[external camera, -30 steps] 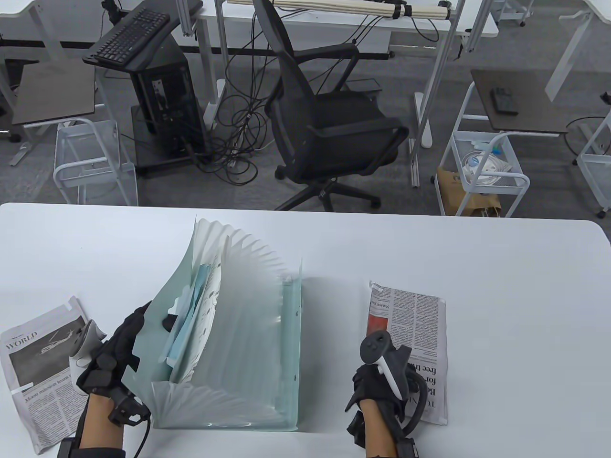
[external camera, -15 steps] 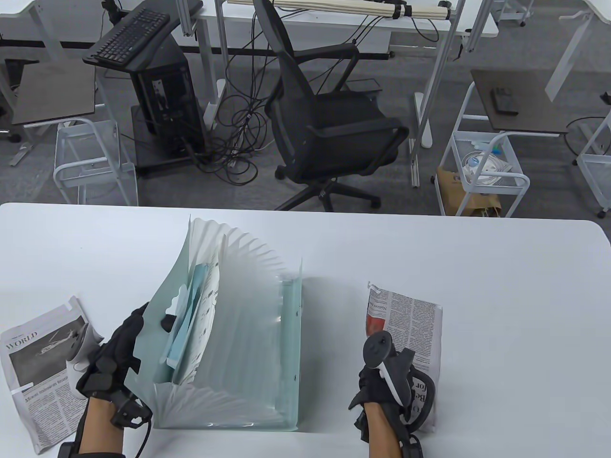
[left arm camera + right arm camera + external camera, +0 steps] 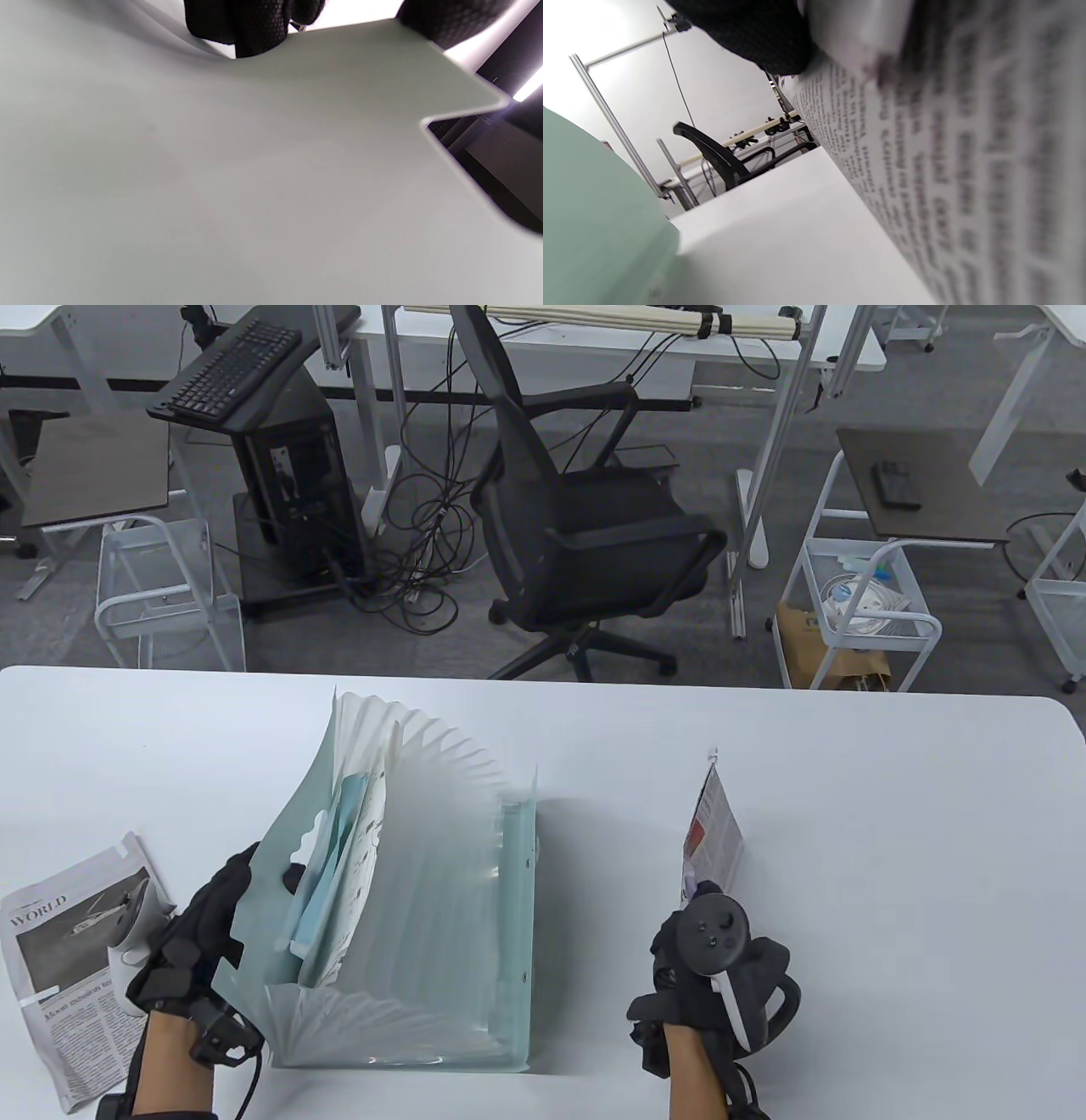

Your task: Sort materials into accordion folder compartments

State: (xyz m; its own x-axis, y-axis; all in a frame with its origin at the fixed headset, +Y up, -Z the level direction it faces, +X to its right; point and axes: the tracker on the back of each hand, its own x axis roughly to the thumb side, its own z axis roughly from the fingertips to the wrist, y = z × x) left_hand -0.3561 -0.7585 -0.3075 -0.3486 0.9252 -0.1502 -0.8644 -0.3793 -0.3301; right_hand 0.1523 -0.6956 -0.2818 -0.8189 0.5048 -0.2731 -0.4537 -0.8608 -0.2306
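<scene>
behind white table point(image 3: 891, 780): black office chair point(image 3: 577, 526), keyboard point(image 3: 225, 369) atop pc tower point(image 3: 297, 483), cable tangle point(image 3: 424, 534) on floor, white wire carts l point(image 3: 157, 594) & r point(image 3: 857, 611), brown bag point(image 3: 827, 649) under r cart.

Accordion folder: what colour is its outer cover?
Pale green accordion folder, clearest in the table view.

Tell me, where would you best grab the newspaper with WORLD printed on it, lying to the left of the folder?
Probably at its far right corner, coming from the folder side: the newspaper lies flat on the table, and that corner curls up slightly, giving fingers an edge. The left hand holding the accordion folder hides its near right part.
</scene>
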